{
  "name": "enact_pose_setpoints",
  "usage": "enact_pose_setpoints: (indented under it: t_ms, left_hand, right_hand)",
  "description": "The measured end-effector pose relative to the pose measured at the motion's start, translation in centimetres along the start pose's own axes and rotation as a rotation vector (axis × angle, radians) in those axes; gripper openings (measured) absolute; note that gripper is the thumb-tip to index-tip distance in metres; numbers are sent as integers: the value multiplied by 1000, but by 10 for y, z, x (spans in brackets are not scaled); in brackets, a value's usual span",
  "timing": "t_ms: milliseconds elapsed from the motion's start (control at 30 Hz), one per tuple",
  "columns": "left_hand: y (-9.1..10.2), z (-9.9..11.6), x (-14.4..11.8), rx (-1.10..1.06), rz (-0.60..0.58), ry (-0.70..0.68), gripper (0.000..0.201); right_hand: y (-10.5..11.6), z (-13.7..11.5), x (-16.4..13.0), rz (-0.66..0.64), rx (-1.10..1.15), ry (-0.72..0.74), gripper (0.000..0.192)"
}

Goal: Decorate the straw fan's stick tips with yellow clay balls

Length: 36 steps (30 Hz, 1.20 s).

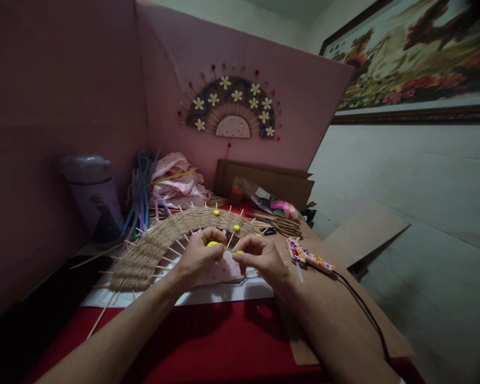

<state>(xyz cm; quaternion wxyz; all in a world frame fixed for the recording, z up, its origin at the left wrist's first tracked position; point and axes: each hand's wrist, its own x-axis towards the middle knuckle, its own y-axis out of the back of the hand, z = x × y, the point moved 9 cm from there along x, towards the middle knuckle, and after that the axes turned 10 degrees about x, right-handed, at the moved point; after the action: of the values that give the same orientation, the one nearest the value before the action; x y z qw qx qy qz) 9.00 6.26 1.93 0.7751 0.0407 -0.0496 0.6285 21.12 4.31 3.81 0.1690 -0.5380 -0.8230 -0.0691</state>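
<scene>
Forearms: both reach in from the near edge of the tabletop [208,341], red-covered, and converge at its middle.
Thermos: pale jug [94,194] stands at the far left edge, against the pink board.
Ribbons: coloured strips [141,197] lean just right of the jug, a pink cloth bundle [180,184] behind them.
Woven fan: half-round rope arch [160,242] with bare sticks fanning out, lying flat on a white sheet at the middle of the tabletop; yellow dots [236,228] sit on its top.
Left hand: the left hand [198,256] is knuckles up, wrist low, fingers curled tight, pinching a yellow piece [215,244] over the arch's inner curve.
Right hand: the right hand [262,258] mirrors it, fingertips nipped narrow on a small yellow bit [238,252], almost touching the left.
Glue gun: flower-patterned tool [310,258] lies just right of the right hand on brown cardboard, black cord trailing toward the near right corner.
Finished fan: flowered one [232,106] hangs on the back board.
</scene>
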Motion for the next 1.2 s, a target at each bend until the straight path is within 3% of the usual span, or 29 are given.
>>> enact_pose_setpoints:
  t_ms: [67,167,333,633,833,1000,1200]
  left_hand:
    - [5,2,1,-33,10,0,15]
    - [3,4,0,-72,-53,-16,21]
    - [-6,1,-4,-44,-106,19,31]
    - [-17,-5,-7,31,-177,62,37]
    - [-28,-14,-11,-128,-307,145,43]
    - [-30,-13,-9,-48,-314,90,42]
    - [-24,-16,-10,-162,-269,190,34]
  right_hand:
    - [1,6,1,-11,223,-68,25]
    - [0,7,2,-15,327,-80,27]
    - [2,3,4,35,171,-27,16]
    - [11,-4,-2,180,-58,113,18]
    - [-9,-24,-5,-13,-341,284,8]
    - [-10,-31,-9,35,-446,327,7]
    - [-16,-32,-10,-18,-446,358,9]
